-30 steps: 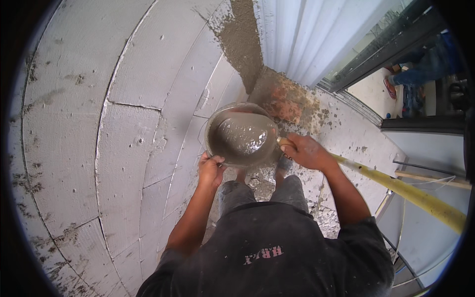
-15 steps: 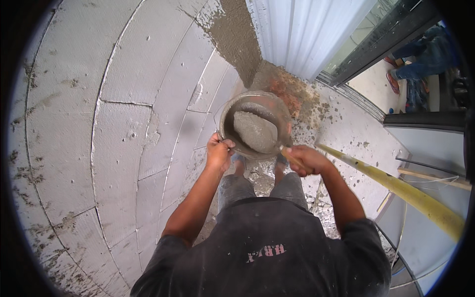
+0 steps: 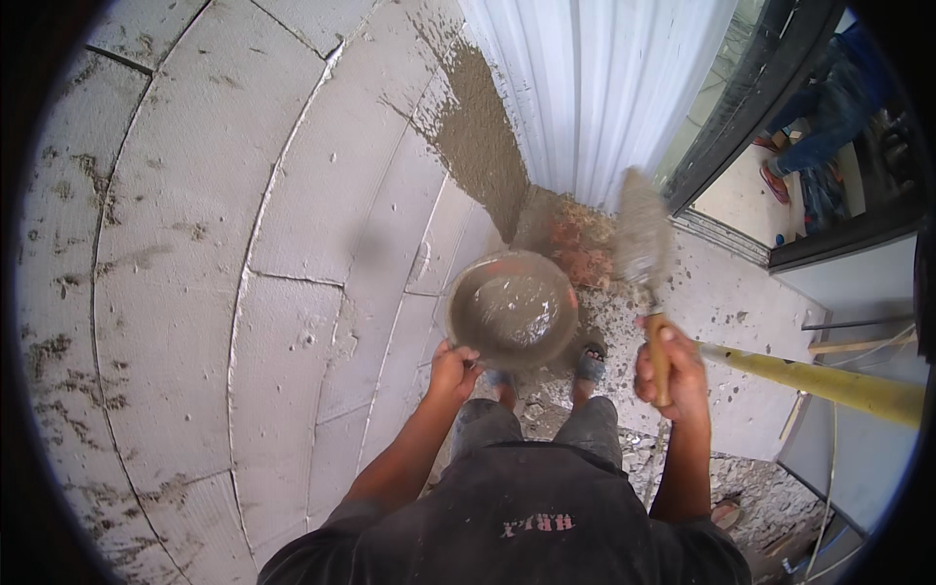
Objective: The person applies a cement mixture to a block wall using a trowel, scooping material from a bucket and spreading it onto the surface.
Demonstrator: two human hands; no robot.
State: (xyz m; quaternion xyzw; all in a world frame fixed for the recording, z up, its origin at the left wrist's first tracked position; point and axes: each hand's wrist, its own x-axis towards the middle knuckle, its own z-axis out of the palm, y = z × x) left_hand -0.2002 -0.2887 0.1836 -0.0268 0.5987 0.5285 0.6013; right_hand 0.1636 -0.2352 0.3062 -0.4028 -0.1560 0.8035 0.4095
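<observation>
You face a wall of large pale blocks (image 3: 195, 244) with open joints between them, meeting a white corrugated sheet (image 3: 604, 88) at the corner. A wet band of grey mortar (image 3: 483, 146) already runs down that corner seam to a heap of rubble and spilled mortar (image 3: 575, 244) on the floor. The block faces to the left carry only scattered smears, so by the look of it most of the wall is unplastered.

Your left hand (image 3: 451, 370) is closed on the rim of a round metal pan (image 3: 512, 310), held low near the wall above your feet; it holds a shallow layer of wet mix. Your right hand (image 3: 671, 375) is wrapped tight around the wooden handle of a trowel (image 3: 639, 234), whose blade points up, coated in mortar and near the sheet's lower edge.

Room is tight on the right: a yellow pole (image 3: 829, 385) slants just beside your right hand, and a dark door frame (image 3: 770, 127) stands beyond it. Leftward the wall runs open.
</observation>
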